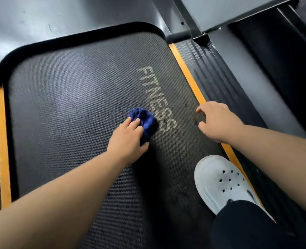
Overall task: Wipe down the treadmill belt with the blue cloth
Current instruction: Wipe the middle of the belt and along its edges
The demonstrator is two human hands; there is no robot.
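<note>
Blue cloth lies on treadmill belt, white clog standing nearby.

A pale grey flat panel sits behind a black metal bar; soft light gleams on the smooth grey housing.

We see the treadmill belt as matt black rubber with a fine, woven-looking grain that turns dull grey where light catches it. Its pale printed lettering looks flat and worn. The blue cloth looks soft, fuzzy and crumpled. The side rail is ribbed and matt black, and the yellow strip beside it is smooth. The front cover is smooth, semi-gloss dark plastic with scuffs. The white shoe is smooth, moulded and perforated.
</note>
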